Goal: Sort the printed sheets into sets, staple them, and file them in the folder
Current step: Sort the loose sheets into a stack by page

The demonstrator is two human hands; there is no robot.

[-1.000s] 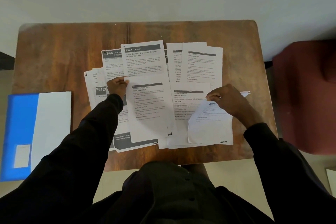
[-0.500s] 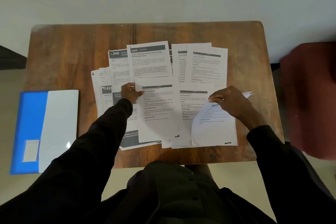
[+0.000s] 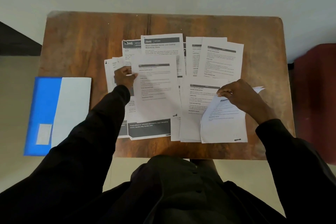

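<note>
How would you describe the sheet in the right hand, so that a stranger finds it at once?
Start at the wooden table, then go to its near right part, where the right hand pinches a sheet. Alone among the flat sheets, its top edge curls up.

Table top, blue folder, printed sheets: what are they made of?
Likely wood for the table top: brown grain, centre seam, slight sheen. The blue folder: smooth plastic or coated card, cannot tell which. The printed sheets: thin matte white paper; one curls in the right hand.
</note>
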